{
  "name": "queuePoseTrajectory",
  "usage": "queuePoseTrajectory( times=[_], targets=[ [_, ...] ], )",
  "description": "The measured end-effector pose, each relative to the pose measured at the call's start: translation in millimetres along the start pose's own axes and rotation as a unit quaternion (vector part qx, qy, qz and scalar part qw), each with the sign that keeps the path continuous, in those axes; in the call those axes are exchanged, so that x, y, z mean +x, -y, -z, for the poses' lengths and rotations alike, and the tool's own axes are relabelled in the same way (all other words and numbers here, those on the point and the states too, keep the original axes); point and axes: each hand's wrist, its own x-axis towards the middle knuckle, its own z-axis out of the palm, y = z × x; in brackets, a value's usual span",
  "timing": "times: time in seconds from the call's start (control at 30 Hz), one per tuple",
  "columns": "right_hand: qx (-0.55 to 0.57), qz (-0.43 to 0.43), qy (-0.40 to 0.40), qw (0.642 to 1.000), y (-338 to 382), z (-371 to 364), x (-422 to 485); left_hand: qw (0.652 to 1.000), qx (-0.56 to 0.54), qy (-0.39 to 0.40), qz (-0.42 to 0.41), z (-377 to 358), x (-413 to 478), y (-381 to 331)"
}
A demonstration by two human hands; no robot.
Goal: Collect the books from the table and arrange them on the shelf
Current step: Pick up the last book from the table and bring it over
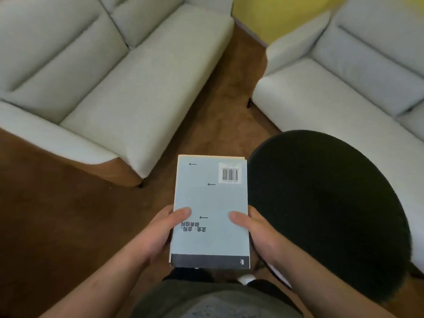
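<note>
A pale blue-grey book (211,198) with a barcode at its far right corner and a dark band along its near edge lies flat in front of my body, back cover up. My left hand (160,232) grips its left side, thumb on the cover, fingers underneath. Gripping its right side the same way is my right hand (254,230). The round black table (325,214) stands just to the right of the book, its top bare where visible. No shelf is in view.
A pale sofa (110,76) fills the upper left and a second pale sofa (344,88) the upper right. Brown floor (229,106) runs between them. A yellow wall (275,14) shows at the far corner.
</note>
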Motion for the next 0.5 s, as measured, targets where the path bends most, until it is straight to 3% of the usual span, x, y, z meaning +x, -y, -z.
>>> queuePoseTrajectory(
  times=[0.23,0.37,0.5],
  targets=[
    [-0.155,-0.023,0.124,0.980,35.0,-154.8,63.3,0.980,-0.105,-0.162,-0.053,113.0,-84.1,3.2],
    [-0.228,-0.035,0.234,0.945,45.9,-232.3,81.9,0.947,-0.181,-0.254,-0.075,154.3,-122.5,18.5],
    [-0.280,-0.041,0.296,0.912,49.7,-296.5,108.1,0.912,-0.244,-0.316,-0.098,188.8,-138.5,28.6]
  ],
)
